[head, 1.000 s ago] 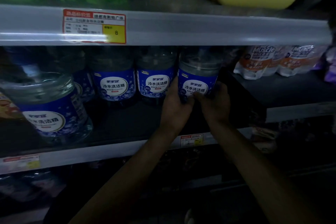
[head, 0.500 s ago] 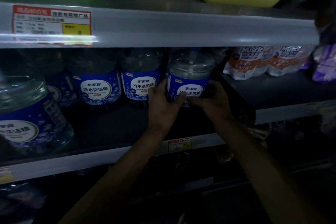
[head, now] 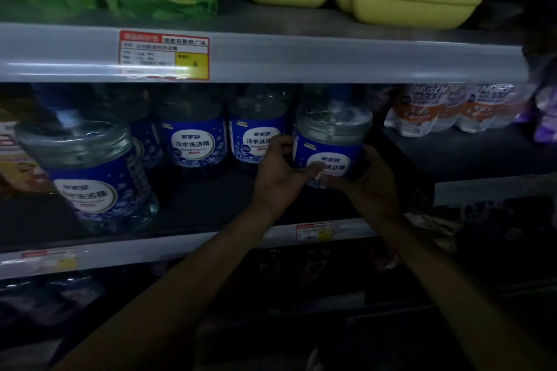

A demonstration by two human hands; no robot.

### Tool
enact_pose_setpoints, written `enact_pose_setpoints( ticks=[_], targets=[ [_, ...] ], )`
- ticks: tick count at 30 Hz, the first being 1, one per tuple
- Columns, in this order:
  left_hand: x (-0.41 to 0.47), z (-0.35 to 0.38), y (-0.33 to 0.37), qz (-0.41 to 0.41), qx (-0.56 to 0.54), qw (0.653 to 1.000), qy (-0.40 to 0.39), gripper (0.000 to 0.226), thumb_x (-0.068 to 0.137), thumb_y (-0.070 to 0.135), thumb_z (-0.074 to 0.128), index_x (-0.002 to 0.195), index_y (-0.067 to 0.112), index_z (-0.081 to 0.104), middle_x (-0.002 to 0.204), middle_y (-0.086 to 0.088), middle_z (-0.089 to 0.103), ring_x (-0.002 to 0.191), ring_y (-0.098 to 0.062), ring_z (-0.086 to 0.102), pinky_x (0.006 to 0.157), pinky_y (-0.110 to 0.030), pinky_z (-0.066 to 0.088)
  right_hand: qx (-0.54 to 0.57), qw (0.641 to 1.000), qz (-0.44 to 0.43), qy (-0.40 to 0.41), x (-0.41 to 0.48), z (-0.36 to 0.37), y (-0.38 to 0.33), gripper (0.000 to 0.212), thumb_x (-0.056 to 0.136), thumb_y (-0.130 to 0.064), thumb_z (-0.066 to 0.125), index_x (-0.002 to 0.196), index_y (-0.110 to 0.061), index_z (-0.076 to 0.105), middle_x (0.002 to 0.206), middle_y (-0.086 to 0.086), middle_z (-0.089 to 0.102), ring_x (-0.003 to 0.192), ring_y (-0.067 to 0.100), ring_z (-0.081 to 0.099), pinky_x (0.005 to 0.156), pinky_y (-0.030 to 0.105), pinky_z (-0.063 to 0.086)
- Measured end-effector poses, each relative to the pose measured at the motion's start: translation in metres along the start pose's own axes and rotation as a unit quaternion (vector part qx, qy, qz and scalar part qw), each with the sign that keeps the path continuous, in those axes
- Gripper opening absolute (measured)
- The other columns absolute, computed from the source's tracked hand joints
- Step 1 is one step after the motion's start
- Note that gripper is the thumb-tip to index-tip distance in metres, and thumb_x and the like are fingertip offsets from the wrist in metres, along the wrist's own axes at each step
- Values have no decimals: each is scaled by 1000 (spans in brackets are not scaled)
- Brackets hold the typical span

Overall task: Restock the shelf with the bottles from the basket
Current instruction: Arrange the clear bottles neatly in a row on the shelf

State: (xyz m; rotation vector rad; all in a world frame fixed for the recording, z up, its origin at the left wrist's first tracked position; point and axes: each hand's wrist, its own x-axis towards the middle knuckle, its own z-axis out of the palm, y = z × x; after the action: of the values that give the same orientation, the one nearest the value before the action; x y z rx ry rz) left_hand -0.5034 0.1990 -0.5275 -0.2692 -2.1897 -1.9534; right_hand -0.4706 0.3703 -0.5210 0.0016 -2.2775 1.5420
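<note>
A: What have the hands got?
B: The left hand (head: 280,172) and the right hand (head: 370,187) both wrap the lower half of one bottle (head: 331,129). The fingers curl round its sides and the thumbs lie across the blue label (head: 328,153).
A: Where is it?
B: On the middle shelf (head: 196,205), at the right end of the row of matching bottles (head: 194,141) and slightly nearer the front edge. The hands hide whether its base is down.
A: How will it handle?
B: It looks full and broad, so probably heavy. The clear plastic may flex and slip a little. A low two-handed grip on the label band seems soundest.
</note>
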Motion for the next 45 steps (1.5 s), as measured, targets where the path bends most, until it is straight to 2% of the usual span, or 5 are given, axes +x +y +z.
enact_pose_setpoints(
  ticks=[12, 22, 27, 32, 45],
  targets=[
    [-57, -73, 20, 73, 40, 996, 20, 74, 66, 12, 97, 128, 21, 56, 122, 13, 69, 113, 3, 65, 92, -14, 53, -18, 997, -77, 12, -48, 35, -29, 99, 52, -62, 94, 136, -29, 52, 130, -9, 62, 118, 8, 62, 94, 38, 57],
    [-59, -143, 20, 35, 64, 995, 62, 74, 65, 16, 97, 131, 20, 64, 119, 11, 74, 112, -6, 70, 92, -31, 61, 35, 996, -72, -50, -45, 96, -51, 90, 57, -35, 100, 133, -25, 53, 127, -9, 66, 106, 0, 67, 84, 31, 61],
    [-58, -160, 18, 15, 60, 996, 63, 66, 70, 14, 94, 130, 19, 66, 108, 15, 75, 99, 3, 72, 78, -16, 59, 4, 994, -75, -74, -39, 113, -56, 89, 58, -38, 97, 137, -29, 56, 126, -11, 65, 100, -7, 65, 80, 19, 59],
    [-54, -167, 15, -15, 41, 997, 61, 59, 76, 19, 91, 131, 23, 68, 113, 4, 78, 102, -6, 74, 83, -30, 64, -3, 994, -57, -91, -34, 118, -54, 89, 56, -43, 97, 136, -36, 58, 126, -13, 66, 99, -1, 68, 81, 32, 63],
    [-75, -162, 13, -5, 118, 989, 84, 40, 89, 21, 81, 126, 25, 66, 115, 17, 71, 102, 8, 67, 87, -18, 58, -8, 992, -43, -122, -42, 96, -41, 71, 83, -22, 82, 147, -30, 51, 127, -8, 68, 107, 5, 68, 94, 34, 57]
  ],
)
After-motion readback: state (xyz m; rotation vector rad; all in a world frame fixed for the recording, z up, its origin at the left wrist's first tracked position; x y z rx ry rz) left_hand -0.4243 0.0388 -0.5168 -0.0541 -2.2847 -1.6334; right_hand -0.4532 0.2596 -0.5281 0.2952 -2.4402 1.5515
